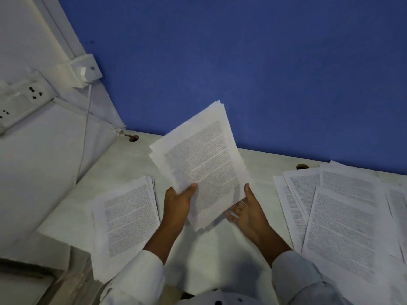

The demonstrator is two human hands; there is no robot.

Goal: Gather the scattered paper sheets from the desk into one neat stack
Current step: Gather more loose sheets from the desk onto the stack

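Observation:
I hold a bundle of printed sheets [202, 164] lifted above the white desk [211, 256], tilted to the left. My left hand [178, 203] grips its lower left edge with the thumb on top. My right hand [244, 210] supports the lower right corner from beneath, fingers spread under the paper. A small pile of printed sheets [125, 219] lies on the desk at the left. Several overlapping loose sheets [339, 219] are spread over the desk at the right.
A blue wall [242, 62] rises behind the desk. At the left stands a white partition with a socket strip [24, 100], a small white box [84, 70] and a thin cable [84, 133]. Two cable holes [133, 138] sit near the desk's back edge.

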